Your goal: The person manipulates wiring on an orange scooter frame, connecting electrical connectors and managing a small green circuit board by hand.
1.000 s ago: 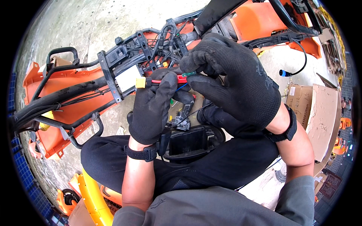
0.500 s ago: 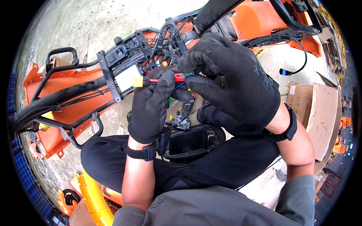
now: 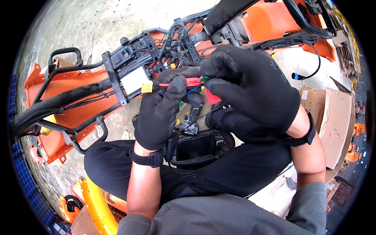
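Both my hands wear black knit gloves and meet above my lap. My left hand point(image 3: 160, 103) is closed round a cable lead: a yellow connector point(image 3: 147, 87) sticks out at its left, and a red wire point(image 3: 192, 82) runs over the fingers. A thin blue wire point(image 3: 194, 89) hangs just below it. At the lead's right end my right hand point(image 3: 250, 86) pinches a small green piece point(image 3: 206, 78), its tip partly hidden by the fingers. A bright red piece point(image 3: 212, 98) shows beneath the right fingers; its kind cannot be made out.
A black tubular vehicle frame point(image 3: 113, 78) with orange panels point(image 3: 266, 23) and tangled wiring lies across the far side. Below my hands are a dark power tool point(image 3: 190, 123) and an open black case point(image 3: 196, 149). Cardboard boxes point(image 3: 333, 121) stand at right, a yellow panel point(image 3: 98, 203) lower left.
My right hand has shifted a little right and down, away from the left hand. More of the red wire end and the blue wire shows, and the red piece beneath the right fingers has appeared.
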The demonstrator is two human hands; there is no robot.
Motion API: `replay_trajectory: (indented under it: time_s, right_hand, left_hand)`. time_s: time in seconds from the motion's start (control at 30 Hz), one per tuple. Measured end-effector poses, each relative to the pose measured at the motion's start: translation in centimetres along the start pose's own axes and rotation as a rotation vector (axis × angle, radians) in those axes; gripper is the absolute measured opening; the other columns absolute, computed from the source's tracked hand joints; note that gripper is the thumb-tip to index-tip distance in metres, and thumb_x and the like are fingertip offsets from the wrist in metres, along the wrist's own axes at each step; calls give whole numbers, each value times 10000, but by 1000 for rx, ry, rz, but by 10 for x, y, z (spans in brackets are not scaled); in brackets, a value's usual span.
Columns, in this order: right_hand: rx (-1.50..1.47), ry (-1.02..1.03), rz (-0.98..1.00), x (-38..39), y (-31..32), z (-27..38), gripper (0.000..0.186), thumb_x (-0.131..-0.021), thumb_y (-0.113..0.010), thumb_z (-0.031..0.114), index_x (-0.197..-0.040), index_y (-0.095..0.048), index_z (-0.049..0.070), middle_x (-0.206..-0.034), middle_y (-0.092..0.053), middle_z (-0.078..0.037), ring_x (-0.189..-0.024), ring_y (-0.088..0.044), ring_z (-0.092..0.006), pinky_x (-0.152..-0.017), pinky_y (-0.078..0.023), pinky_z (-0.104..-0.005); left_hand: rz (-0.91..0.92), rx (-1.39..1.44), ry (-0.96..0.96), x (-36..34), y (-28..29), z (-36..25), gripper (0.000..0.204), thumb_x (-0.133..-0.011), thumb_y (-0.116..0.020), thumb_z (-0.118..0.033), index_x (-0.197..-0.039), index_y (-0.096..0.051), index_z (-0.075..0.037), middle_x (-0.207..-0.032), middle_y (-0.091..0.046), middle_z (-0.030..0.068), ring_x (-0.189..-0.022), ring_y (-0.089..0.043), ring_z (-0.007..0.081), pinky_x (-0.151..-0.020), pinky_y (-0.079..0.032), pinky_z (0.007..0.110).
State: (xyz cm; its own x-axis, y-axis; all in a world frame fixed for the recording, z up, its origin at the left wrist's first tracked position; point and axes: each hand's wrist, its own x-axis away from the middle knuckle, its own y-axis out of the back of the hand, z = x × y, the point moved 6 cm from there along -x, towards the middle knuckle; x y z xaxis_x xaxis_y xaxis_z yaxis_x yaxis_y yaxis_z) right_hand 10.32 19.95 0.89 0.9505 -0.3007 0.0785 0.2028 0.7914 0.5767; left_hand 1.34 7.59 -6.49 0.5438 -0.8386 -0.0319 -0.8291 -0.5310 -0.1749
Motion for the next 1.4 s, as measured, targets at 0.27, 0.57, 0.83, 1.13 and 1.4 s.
replay_trajectory:
  time_s: [0.27,0.57,0.83,1.13,1.4]
  right_hand:
    - [151,150,-72,1,1,3,166,-760,-690,1,-916,-634,-2,-828,-656,-114,-789,-642,-188,-706,-499,-314]
    - [250,222,-74,-3,-1,9,179,-700,-726,21,-859,-645,10,-860,-643,-167,-920,-638,-330,-780,-494,-374]
    - [214,224,-66,-3,-5,4,146,-710,-725,31,-815,-626,10,-762,-609,-139,-710,-619,-300,-721,-489,-366]
    - [251,186,-43,-4,-3,3,159,-713,-731,34,-824,-621,6,-874,-645,-178,-993,-638,-328,-784,-495,-372]
    - [251,196,-27,-3,-2,2,185,-703,-738,23,-851,-628,5,-1075,-654,-187,-1079,-622,-318,-858,-490,-380]
  left_hand:
    - [34,82,103,1,1,3,333,-990,-515,-239,-1173,-613,21,-1080,-661,112,-1008,-623,183,-891,-485,312]
    - [51,50,71,0,1,3,355,-1020,-450,-265,-1192,-591,11,-1095,-653,119,-980,-622,178,-868,-488,302]
    - [39,12,69,2,0,4,369,-1021,-444,-280,-1186,-602,11,-1077,-662,117,-974,-628,178,-874,-485,304]
    - [2,79,78,1,2,6,290,-983,-524,-188,-1164,-620,16,-1048,-667,94,-970,-621,146,-875,-486,283]
    - [-6,66,104,2,3,10,297,-985,-520,-213,-1150,-620,13,-1038,-671,91,-948,-631,153,-850,-497,286]
